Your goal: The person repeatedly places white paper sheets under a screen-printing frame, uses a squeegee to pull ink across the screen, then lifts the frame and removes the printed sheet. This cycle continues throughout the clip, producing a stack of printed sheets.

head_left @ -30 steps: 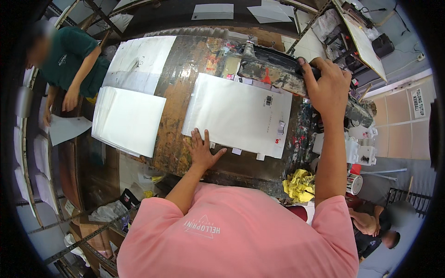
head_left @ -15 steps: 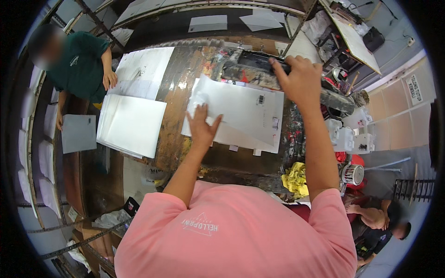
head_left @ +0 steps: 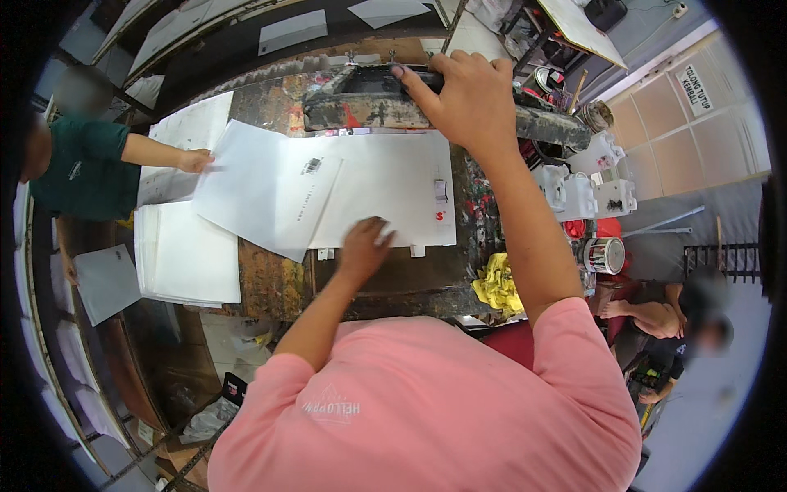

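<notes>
Workshop interior, seen from above; a paint-stained wooden counter [head_left: 279, 283] fills the centre of the frame.

Near, lower centre: the person's pink shirt [head_left: 434, 402], both forearms rising from it.

Centre: left hand [head_left: 365, 246], fingers loosely spread, palm down, pressing on the lower edge of a large white sheet [head_left: 385, 189] that lies flat on the counter. Just left, a second white sheet [head_left: 266, 189], tilted, overlaps the first.

Right of centre: crumpled yellow rag [head_left: 498, 283] at the counter's edge; beyond it a small paint tin [head_left: 604, 255] and white plastic containers [head_left: 586, 184].

Left of centre: stack of white sheets [head_left: 184, 254] on the counter.

Upper centre: right hand [head_left: 467, 98], fingers curled over and gripping a dark, paint-crusted printing frame [head_left: 369, 102] at the counter's far edge.

Upper left: a co-worker in a green shirt [head_left: 74, 168], one hand [head_left: 195, 160] touching the tilted sheet's corner.

Lower right: another person [head_left: 680, 320], seated.
</notes>
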Action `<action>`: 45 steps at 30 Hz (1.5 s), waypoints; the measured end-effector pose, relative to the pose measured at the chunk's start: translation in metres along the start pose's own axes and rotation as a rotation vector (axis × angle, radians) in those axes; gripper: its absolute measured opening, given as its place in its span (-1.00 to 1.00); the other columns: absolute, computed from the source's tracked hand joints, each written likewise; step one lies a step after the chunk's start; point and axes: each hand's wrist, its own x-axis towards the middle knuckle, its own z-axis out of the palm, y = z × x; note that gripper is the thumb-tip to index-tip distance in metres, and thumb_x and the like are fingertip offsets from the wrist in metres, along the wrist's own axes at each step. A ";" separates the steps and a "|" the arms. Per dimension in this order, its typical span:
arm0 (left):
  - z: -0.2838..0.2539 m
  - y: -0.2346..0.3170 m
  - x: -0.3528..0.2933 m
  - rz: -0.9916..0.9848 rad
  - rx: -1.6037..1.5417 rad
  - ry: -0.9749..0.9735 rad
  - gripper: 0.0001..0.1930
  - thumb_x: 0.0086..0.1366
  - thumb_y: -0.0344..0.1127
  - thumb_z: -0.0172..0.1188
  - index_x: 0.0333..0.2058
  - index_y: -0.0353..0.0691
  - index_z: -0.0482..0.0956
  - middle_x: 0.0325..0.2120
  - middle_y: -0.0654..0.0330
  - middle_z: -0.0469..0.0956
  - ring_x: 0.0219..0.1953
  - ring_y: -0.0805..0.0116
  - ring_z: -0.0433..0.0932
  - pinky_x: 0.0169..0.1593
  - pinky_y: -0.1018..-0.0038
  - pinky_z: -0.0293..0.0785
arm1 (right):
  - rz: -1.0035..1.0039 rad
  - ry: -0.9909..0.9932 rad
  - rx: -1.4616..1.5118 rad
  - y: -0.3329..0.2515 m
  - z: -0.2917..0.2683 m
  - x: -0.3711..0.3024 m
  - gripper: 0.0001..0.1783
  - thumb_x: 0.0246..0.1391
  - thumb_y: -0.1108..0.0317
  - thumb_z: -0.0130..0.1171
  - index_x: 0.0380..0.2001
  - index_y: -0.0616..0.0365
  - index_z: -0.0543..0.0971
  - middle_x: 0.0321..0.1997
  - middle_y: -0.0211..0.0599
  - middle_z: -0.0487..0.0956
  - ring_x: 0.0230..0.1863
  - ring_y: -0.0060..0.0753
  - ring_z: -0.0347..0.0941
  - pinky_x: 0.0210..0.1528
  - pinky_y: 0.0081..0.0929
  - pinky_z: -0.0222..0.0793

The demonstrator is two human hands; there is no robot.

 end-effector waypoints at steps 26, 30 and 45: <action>0.058 0.037 0.066 0.015 -0.129 -0.156 -0.76 0.38 -0.25 0.24 -0.12 -0.28 0.54 0.25 -0.31 0.48 0.34 -0.32 0.40 0.34 -0.12 0.39 | 0.039 0.004 0.049 -0.002 0.004 -0.007 -0.27 0.25 -0.38 0.12 -0.28 0.14 0.82 -0.31 -0.21 0.73 -0.18 -0.17 0.61 0.08 -0.06 0.18; 0.074 0.030 0.046 0.029 0.111 -0.312 -0.44 0.50 0.12 0.18 0.22 -0.21 0.56 0.38 -0.27 0.37 0.49 -0.27 0.24 0.53 -0.19 0.08 | 0.027 -0.009 0.034 -0.002 0.004 0.000 -0.27 0.25 -0.38 0.13 -0.28 0.13 0.82 -0.30 -0.19 0.73 -0.17 -0.17 0.62 0.06 -0.06 0.19; 0.058 -0.015 -0.017 0.046 0.373 -0.208 -0.33 0.58 0.19 -0.07 0.53 0.05 0.27 0.60 -0.03 0.01 0.63 -0.29 -0.19 0.52 -0.45 -0.46 | 0.021 -0.020 0.036 0.002 -0.002 0.013 -0.39 0.24 -0.35 0.19 -0.21 -0.03 0.83 -0.23 -0.28 0.78 -0.18 -0.26 0.66 -0.03 -0.13 0.20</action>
